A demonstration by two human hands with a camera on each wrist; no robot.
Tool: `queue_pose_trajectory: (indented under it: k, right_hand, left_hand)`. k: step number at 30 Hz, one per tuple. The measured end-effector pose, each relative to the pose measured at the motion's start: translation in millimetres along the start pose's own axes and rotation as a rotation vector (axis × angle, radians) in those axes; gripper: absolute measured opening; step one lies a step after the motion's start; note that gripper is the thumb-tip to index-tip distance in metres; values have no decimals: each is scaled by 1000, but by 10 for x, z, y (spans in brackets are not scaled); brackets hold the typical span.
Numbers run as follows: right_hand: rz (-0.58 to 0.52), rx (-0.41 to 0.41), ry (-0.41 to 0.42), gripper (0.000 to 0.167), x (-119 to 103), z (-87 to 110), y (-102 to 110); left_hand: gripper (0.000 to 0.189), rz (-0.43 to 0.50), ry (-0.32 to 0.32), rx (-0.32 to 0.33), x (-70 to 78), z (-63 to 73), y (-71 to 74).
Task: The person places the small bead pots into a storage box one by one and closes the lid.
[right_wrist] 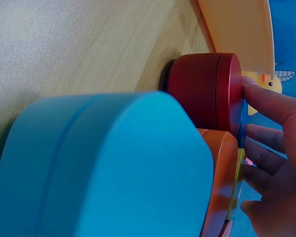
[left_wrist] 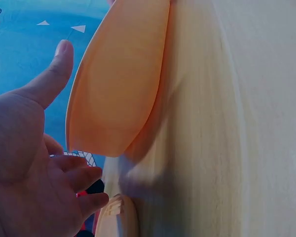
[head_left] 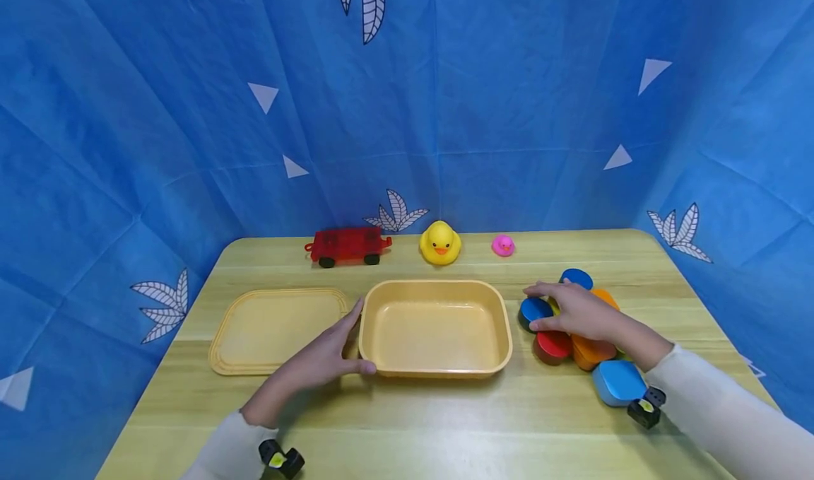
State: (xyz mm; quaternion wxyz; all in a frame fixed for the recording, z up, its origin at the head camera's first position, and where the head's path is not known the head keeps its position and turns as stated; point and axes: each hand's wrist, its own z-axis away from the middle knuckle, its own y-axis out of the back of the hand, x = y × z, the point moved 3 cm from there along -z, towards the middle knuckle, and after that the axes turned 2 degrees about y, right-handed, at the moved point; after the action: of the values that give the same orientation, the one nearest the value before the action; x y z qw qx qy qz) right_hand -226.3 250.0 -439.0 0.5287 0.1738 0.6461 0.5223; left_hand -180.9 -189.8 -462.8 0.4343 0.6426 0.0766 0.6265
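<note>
My left hand (head_left: 327,356) is at the left end of a tan plastic bin (head_left: 435,375), thumb and fingers spread beside its rim. In the left wrist view that hand (left_wrist: 34,163) has its palm showing and holds nothing. My right hand (head_left: 581,310) reaches over a cluster of colored containers, thumb and fingers spread across a round container with a blue lid (head_left: 535,310). Next to it stand a red round container (head_left: 552,346), an orange one (head_left: 593,351) and a light blue one (head_left: 619,382). In the right wrist view the thumb passes close by the red container (right_wrist: 202,89).
A tan lid (head_left: 280,328) lies flat left of the bin. Along the back edge are a red toy wagon (head_left: 347,245), a yellow rubber duck (head_left: 440,243) and a small pink duck (head_left: 504,245). Behind the wooden table (head_left: 445,423) hangs a blue cloth (head_left: 445,112).
</note>
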Motion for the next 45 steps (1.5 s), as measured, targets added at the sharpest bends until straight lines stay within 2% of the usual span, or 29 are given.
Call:
queue_pose_trajectory:
  k: [5, 16, 22, 26, 35, 45]
  right_hand:
    - [3, -2, -18, 65, 37, -17, -27]
    - [-5, 18, -5, 57, 6, -22, 5]
    - [-11, 68, 25, 61, -84, -17, 92]
    - [-17, 86, 53, 60, -147, -16, 143]
    - [-15, 165, 146, 55, -377, -60, 293]
    - [-94, 135, 183, 57, -627, -205, 241]
  left_hand:
    - [118, -4, -18, 11, 15, 4, -20]
    - [118, -9, 12, 16, 52, -3, -39]
    - [116, -9, 6, 23, 56, -12, -65]
    - [115, -14, 28, 22, 47, -2, -78]
    - [114, 6, 23, 15, 65, -11, -84]
    - [113, -7, 16, 11, 92, -2, -88]
